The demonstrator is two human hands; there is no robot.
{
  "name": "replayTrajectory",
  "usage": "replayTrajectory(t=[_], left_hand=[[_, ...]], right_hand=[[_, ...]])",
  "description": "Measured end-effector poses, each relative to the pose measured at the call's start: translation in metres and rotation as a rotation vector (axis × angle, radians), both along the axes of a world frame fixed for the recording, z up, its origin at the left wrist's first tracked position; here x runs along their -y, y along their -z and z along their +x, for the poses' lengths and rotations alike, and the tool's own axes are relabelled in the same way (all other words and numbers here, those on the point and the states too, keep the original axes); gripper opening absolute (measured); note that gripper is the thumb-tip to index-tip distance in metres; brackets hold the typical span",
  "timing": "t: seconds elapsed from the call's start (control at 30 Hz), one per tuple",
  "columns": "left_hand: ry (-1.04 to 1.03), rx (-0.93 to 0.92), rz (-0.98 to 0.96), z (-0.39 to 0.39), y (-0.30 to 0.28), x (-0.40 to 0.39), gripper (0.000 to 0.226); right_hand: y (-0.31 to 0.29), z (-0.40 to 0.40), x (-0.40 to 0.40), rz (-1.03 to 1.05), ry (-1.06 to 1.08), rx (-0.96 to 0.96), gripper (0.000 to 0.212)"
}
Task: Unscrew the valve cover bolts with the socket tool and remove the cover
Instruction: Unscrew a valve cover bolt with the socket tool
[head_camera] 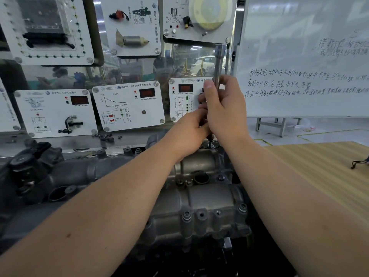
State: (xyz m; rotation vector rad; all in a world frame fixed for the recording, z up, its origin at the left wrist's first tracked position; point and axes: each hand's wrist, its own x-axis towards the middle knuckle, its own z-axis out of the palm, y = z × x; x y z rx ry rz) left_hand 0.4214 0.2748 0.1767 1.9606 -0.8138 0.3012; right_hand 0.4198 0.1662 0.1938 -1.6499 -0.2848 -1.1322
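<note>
Sensor panels (127, 105) on wall, far left to centre. Engine (60, 176) below, dark, on bench. Valve cover (201, 200) centre, grey, bolts (186, 215) along near edge. Left hand (185, 132) above cover's far end, fingers curled round lower tool shaft. Socket tool (219, 62) upright, just above. Right hand (223, 108) gripping shaft higher, thumb up. Whiteboard (303, 56) right. Wooden table (323, 166) far right.

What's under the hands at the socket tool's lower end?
A dark bolt rises from the valve cover. The right hand and left hand hide the socket tool tip.
</note>
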Motion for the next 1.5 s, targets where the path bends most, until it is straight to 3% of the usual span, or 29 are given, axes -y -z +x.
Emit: replayTrajectory(t=[0.1, 0.27, 0.53, 0.7, 0.97, 1.13, 1.33, 1.4, 1.5], left_hand=[[-0.005, -0.011, -0.008, 0.0010, 0.0008, 0.0007, 0.019], [0.003, -0.034, -0.003, 0.0002, 0.0004, 0.0006, 0.020], [-0.024, -0.002, 0.003, 0.0000, 0.0002, 0.0001, 0.014], [-0.005, -0.037, 0.003, -0.0014, -0.0008, 0.0008, 0.018], [-0.018, -0.012, 0.009, 0.0005, -0.0002, 0.0003, 0.018], [-0.013, -0.027, 0.013, -0.0015, -0.0004, 0.0007, 0.017], [-0.009, -0.003, 0.021, 0.0004, -0.0007, -0.0002, 0.017], [-0.016, -0.007, 0.018, 0.0012, -0.0003, 0.0002, 0.018], [-0.020, -0.025, 0.008, 0.0010, 0.0000, 0.0011, 0.016]], right_hand=[[0.0007, 0.0001, 0.0011, -0.018, 0.008, 0.008, 0.010], [-0.0008, -0.0009, -0.0010, -0.040, 0.056, 0.004, 0.028], [0.0009, 0.0005, 0.0011, -0.020, -0.001, 0.021, 0.006], [-0.0008, -0.0032, -0.0011, -0.010, 0.015, 0.019, 0.024], [0.0019, 0.0020, 0.0024, -0.035, -0.017, 0.012, 0.004], [-0.0001, -0.0003, -0.0012, -0.044, 0.026, 0.014, 0.025], [0.0019, 0.0034, 0.0014, -0.021, -0.014, 0.000, 0.018], [0.0020, 0.0032, 0.0020, -0.040, -0.008, 0.013, 0.006], [0.0003, 0.0010, 0.0006, -0.059, 0.029, 0.015, 0.020]])
